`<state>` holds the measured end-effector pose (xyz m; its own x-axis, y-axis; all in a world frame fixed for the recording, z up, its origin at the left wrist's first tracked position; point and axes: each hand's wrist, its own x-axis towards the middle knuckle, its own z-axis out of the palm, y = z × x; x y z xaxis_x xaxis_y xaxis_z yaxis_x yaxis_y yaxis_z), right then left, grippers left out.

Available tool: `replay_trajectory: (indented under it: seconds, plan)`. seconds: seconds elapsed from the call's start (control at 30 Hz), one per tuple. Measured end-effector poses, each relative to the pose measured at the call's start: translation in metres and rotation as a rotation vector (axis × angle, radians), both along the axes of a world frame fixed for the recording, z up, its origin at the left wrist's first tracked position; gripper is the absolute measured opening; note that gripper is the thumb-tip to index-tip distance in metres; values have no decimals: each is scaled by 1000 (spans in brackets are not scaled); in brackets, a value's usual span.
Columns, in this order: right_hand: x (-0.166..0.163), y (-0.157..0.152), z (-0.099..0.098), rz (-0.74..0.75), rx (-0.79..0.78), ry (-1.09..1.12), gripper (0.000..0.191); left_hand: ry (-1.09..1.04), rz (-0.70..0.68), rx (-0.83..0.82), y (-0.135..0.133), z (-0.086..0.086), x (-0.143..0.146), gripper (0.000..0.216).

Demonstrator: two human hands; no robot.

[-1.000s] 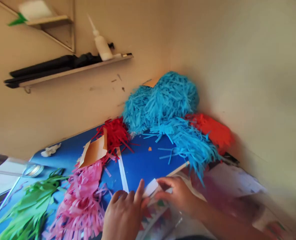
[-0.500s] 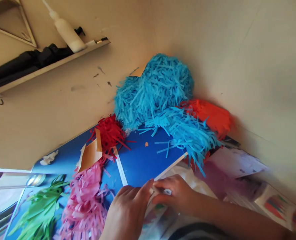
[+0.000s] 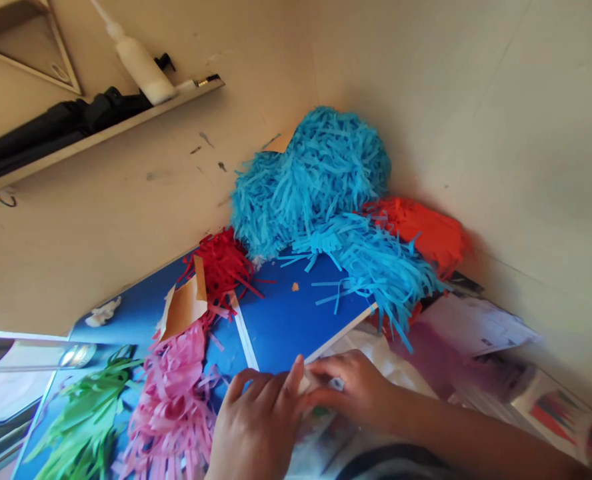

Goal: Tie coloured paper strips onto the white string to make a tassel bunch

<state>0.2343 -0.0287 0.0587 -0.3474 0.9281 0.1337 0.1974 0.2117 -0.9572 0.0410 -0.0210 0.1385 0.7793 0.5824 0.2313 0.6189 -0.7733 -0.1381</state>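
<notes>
My left hand (image 3: 256,427) and my right hand (image 3: 353,393) meet at the near edge of a blue board (image 3: 286,320). Both pinch a small white piece of paper (image 3: 321,383) between thumbs and fingers. Under the hands lies a clear plastic bag (image 3: 376,360) with coloured bits in it. Pink fringed paper (image 3: 173,393) lies just left of my left hand, with green fringe (image 3: 76,420) further left.
Blue fringed paper (image 3: 321,187) is piled in the wall corner, with orange fringe (image 3: 426,230) to its right and red fringe (image 3: 223,263) to its left. A brown card piece (image 3: 183,307) rests on the board. A wall shelf (image 3: 101,130) carries a white glue bottle (image 3: 141,60). Printed sheets (image 3: 471,327) lie at right.
The view swung down and to the right at first, then steadied. My hands closed together on the white paper piece, which stood higher one second ago.
</notes>
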Motion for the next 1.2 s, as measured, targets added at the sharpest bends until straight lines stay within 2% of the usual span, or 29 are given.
replay_trajectory:
  seconds: [0.1, 0.23, 0.4, 0.57, 0.73, 0.97, 1.2]
  plan:
    - [-2, 1, 1, -24, 7, -15, 45, 51, 26, 69, -3, -6, -3, 37]
    - [-3, -1, 4, -13, 31, 13, 45, -10, 25, 39, -4, -4, -4, 37]
    - [-3, -3, 1, 27, 68, 51, 49, -193, -8, -162, 1, 7, -5, 28]
    - [-3, -6, 0, 30, 71, 47, 45, -185, -12, -338, 2, 9, -8, 34]
    - [-5, -5, -2, 20, 91, 54, 38, -144, -17, -239, -1, 4, -10, 34]
    - [-6, -10, -6, 2, 167, -19, 45, -77, -61, -125, -5, 9, -11, 34]
    - [-2, -21, 11, 0, 237, -92, 53, -81, -76, -10, -13, 5, -15, 27]
